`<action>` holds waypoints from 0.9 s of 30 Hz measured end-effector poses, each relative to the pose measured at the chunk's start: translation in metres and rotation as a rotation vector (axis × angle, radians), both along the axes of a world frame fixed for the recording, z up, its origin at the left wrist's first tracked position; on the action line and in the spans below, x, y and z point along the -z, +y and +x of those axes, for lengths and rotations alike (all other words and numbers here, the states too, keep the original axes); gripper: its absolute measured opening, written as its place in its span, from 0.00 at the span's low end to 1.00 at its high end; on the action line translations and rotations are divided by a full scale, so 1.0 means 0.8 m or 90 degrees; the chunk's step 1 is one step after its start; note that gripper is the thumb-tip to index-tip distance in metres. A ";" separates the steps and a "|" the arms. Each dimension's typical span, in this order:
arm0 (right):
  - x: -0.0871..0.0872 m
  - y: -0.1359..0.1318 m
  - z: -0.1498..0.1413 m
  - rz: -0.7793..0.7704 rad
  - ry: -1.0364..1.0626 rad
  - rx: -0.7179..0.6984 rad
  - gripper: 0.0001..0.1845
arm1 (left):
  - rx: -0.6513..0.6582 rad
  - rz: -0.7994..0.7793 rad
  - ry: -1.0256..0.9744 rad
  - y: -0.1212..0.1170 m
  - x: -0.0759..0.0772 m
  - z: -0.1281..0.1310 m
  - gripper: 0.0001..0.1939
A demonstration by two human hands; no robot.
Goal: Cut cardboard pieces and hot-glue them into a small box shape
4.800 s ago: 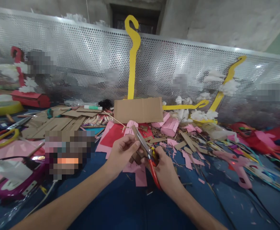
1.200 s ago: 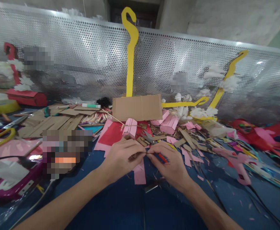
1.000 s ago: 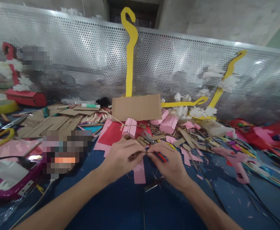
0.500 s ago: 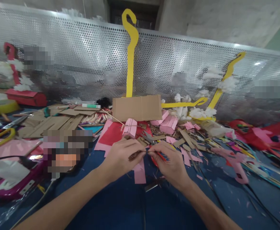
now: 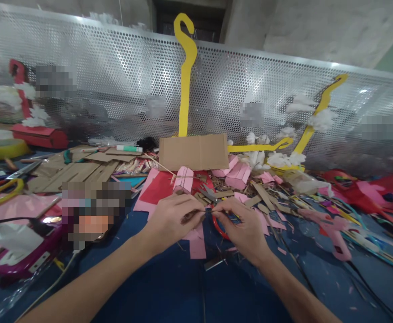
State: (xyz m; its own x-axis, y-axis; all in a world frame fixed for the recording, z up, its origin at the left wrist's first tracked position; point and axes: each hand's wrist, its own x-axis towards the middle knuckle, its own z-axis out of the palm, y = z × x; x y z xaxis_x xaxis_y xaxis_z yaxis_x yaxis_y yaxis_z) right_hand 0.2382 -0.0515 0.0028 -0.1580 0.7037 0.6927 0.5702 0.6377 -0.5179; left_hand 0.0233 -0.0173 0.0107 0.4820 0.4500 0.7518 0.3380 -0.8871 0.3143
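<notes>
My left hand [image 5: 176, 215] and my right hand [image 5: 241, 224] meet near the middle of the view, thumbs pinched against forefingers. Something small and thin seems to sit between the two pinches, too small to name. Red-handled scissors [image 5: 219, 229] lie beside and partly behind my right hand, their blades pointing away. A pink paper strip [image 5: 197, 246] rests on the blue surface below my left hand. Just beyond the hands stands a small pink folded paper piece [image 5: 183, 178], on red paper [image 5: 156, 187].
A cardboard box [image 5: 193, 152] with a yellow hook-shaped piece [image 5: 185, 85] stands behind. Cardboard strips [image 5: 71, 172] are heaped at left. A pink glue gun [image 5: 330, 226] with a cord lies at right. A perforated metal panel [image 5: 122, 80] closes off the back.
My right hand's fingers have drawn slightly away from my left hand, widening the gap between the pinches. More of the red scissor handle shows. The whole view has shifted a little.
</notes>
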 end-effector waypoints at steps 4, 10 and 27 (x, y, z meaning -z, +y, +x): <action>-0.003 -0.002 0.000 -0.003 0.003 -0.003 0.04 | 0.002 -0.012 0.003 -0.002 -0.002 -0.001 0.06; -0.004 0.003 0.003 -0.037 0.014 0.006 0.03 | -0.016 -0.020 0.001 0.001 -0.001 -0.004 0.05; -0.001 0.005 0.005 -0.025 0.034 0.046 0.04 | -0.028 -0.037 -0.013 0.002 0.001 -0.004 0.06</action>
State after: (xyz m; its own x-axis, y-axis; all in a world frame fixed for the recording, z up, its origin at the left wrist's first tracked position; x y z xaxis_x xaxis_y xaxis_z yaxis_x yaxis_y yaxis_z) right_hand 0.2426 -0.0478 0.0039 -0.0690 0.7392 0.6699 0.5847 0.5741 -0.5732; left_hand 0.0199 -0.0153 0.0100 0.4457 0.5141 0.7329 0.3697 -0.8513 0.3723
